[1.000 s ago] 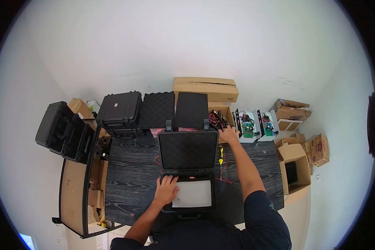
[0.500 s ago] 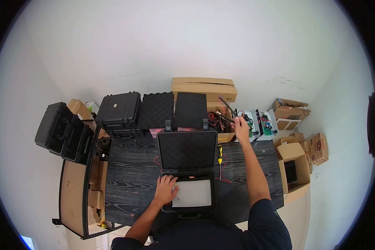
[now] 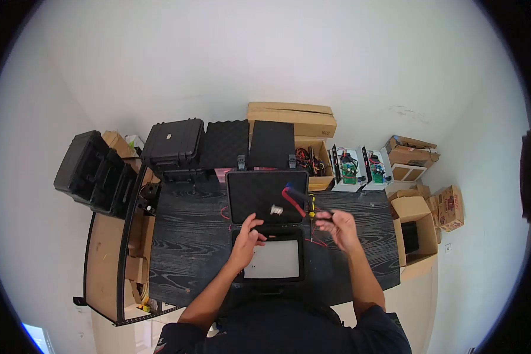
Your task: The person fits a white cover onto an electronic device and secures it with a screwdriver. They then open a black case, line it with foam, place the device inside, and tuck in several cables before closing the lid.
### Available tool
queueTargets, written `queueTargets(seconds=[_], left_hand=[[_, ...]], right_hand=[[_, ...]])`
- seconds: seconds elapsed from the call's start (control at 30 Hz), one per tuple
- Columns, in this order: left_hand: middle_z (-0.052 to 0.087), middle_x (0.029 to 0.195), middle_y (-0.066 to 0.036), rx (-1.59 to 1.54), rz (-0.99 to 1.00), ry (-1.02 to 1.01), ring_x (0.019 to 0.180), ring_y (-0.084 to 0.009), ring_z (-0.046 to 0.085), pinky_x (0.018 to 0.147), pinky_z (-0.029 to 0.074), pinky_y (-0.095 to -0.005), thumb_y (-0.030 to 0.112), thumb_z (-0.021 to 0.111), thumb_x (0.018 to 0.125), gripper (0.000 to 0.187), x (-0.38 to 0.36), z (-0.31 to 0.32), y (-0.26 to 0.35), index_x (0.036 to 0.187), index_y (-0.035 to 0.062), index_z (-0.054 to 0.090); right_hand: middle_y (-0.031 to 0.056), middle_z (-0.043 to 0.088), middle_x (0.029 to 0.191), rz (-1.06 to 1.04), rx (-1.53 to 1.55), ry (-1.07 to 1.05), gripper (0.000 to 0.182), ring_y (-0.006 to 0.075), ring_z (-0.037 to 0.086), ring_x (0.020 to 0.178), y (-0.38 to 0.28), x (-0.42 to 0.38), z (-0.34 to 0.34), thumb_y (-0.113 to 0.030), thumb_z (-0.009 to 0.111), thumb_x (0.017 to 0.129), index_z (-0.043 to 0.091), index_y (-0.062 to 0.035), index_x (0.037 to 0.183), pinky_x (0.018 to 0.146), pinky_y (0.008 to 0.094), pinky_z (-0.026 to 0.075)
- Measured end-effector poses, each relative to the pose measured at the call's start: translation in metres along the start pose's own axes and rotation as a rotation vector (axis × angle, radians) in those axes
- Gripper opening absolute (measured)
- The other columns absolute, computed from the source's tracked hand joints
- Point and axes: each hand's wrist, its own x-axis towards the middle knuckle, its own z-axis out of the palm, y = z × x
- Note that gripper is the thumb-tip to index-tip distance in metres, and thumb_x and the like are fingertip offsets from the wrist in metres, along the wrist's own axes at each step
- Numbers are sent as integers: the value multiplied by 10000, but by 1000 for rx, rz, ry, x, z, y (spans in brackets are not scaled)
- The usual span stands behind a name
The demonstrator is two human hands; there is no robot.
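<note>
My right hand (image 3: 340,230) pinches a dark cable right of the open black case (image 3: 268,287). Red and blue wires (image 3: 294,200), blurred, stretch from it across the lid (image 3: 248,197). A small silvery part (image 3: 276,209) shows in front of the lid, seemingly hanging; its link to the wires is unclear. My left hand (image 3: 248,239) is raised over the case's left side with its fingers apart, holding nothing. Inside the case lies a pale grey panel (image 3: 272,259). A yellow-handled screwdriver (image 3: 312,206) lies right of the lid.
Black cases (image 3: 174,141) and foam sheets (image 3: 227,141) stand at the back left. Behind the lid's right side is a cardboard box of cables (image 3: 320,183). Two units with green circuit boards (image 3: 349,170) sit back right. Cartons (image 3: 416,227) flank the table's right edge.
My right hand has come down and nearer from the cable box, bringing the cable to the case. My left hand has lifted off the case's left side. The view has shifted slightly.
</note>
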Motion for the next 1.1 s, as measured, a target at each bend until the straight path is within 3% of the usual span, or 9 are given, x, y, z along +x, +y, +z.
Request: queueTargets(seconds=[0.1,0.23,0.33,0.4,0.5,0.63,0.67,0.8,1.1], left_hand=[[481,1498,-154,-69,20,-35,932,-162,654,768,616,-326,425,482,1145,715,-2,10,40,1695,74,191],[710,1155,-97,157,47,10,792,-105,662,644,597,-288,247,576,1129,378,-4,10,31,1419,10,632],[764,911,-50,358,29,-7,717,-81,670,607,574,-269,149,648,1089,218,-16,16,37,1139,-25,769],[778,888,-57,382,-17,-48,704,-76,678,613,565,-258,135,668,1074,201,-27,24,29,1095,-34,777],[790,905,-75,373,-6,-148,734,-85,707,651,572,-255,116,706,1048,162,-42,34,19,1093,-15,789],[809,1038,-127,532,174,-286,921,-167,778,791,622,-302,97,759,998,184,-41,29,11,1152,1,791],[808,1078,-138,559,230,-279,969,-194,785,824,627,-318,92,763,989,197,-39,26,12,1164,3,788],[782,1209,-171,760,317,-235,1088,-301,778,922,629,-369,77,775,956,242,-22,1,14,1189,10,780],[778,1186,-164,1097,322,-104,1122,-349,735,987,593,-431,98,709,959,246,25,-56,-58,1182,20,778]], right_hand=[[292,720,1272,125,50,-104,422,326,773,1082,24,-23,20,-265,615,1108,651,109,1300,903,396,648],[198,753,1255,333,-92,-174,416,292,766,1112,45,-37,26,-284,626,1101,672,60,1329,924,377,628],[153,582,1519,502,-399,-347,545,263,711,1198,10,-34,49,-186,676,1057,497,-47,1553,958,363,600],[157,442,1636,464,-676,-511,753,284,606,1338,13,-33,51,-101,718,997,352,-137,1654,1015,412,568],[177,464,1606,203,-995,-680,754,254,645,1281,15,-37,74,-166,742,1003,348,-115,1644,939,386,585],[113,762,1144,544,-881,-783,457,214,751,996,48,-25,77,-215,752,984,623,-45,1389,883,375,582],[104,786,992,504,-901,-683,315,257,765,875,50,-23,81,-187,733,981,688,-10,1238,837,385,582],[197,752,1072,69,-1231,-519,241,406,734,962,64,2,79,-163,726,966,725,-13,1154,841,439,589],[65,716,1041,-310,-1591,-322,227,280,691,1059,163,45,63,-179,780,895,786,-97,1107,918,436,553]])
